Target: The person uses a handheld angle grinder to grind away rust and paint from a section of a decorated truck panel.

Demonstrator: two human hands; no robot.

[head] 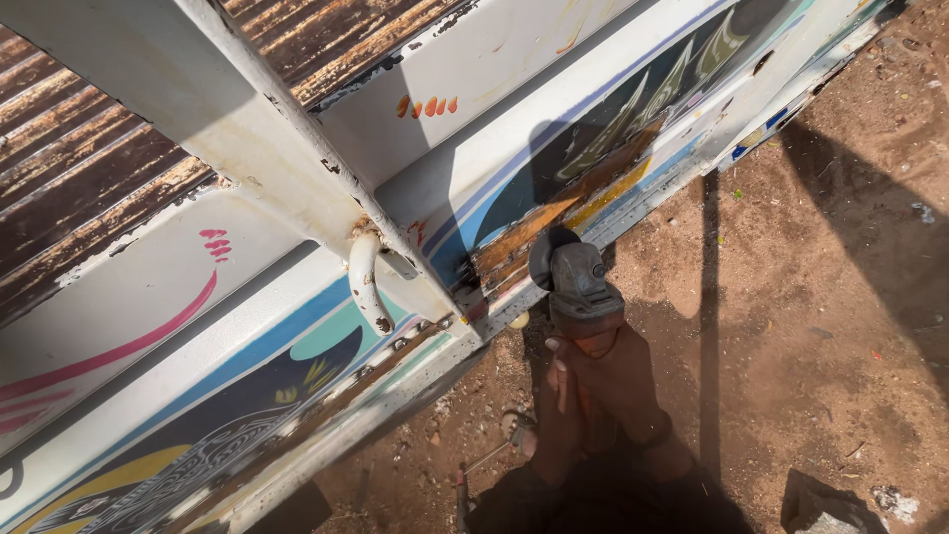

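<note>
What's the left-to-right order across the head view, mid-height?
Pink painted stripe → white metal loop handle → angle grinder held by both hands → thin pole shadow → bare dirt ground.

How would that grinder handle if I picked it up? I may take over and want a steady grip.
The angle grinder looks dense for its size: its head is metal. Both hands clasp its body, so it probably wants two. With its disc against the painted panel, it may kick sideways.
</note>
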